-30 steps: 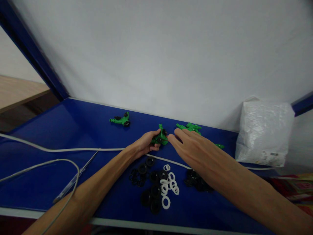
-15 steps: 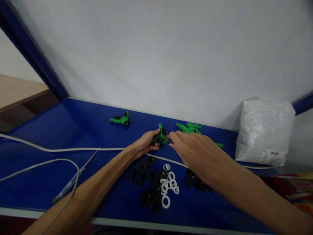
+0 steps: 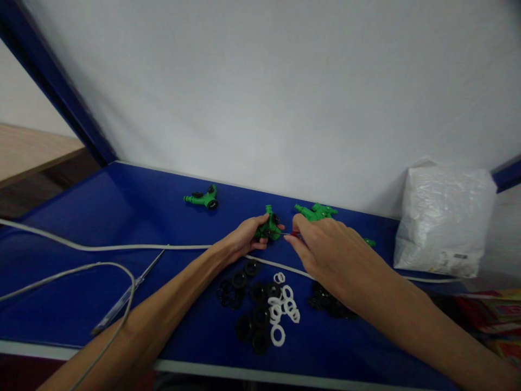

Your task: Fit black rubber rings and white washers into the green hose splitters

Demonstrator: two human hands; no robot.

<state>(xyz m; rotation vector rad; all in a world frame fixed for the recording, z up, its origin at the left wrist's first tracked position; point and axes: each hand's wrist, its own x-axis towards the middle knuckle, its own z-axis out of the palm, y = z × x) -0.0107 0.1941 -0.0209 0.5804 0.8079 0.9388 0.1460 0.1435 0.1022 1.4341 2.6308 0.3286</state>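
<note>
Head view: blue table (image 3: pixel 101 217), white wall (image 3: pixel 260 81)

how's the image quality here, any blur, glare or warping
Head view: dim, soft lighting, no hard glare; the blue table edge bows from wide-angle distortion; fine detail is soft where the left hand grips the green fitting beside the right hand.

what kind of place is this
Probably a small assembly workbench: a blue table with piles of black and white rings, green plastic fittings and a bagged stock of parts.
</note>
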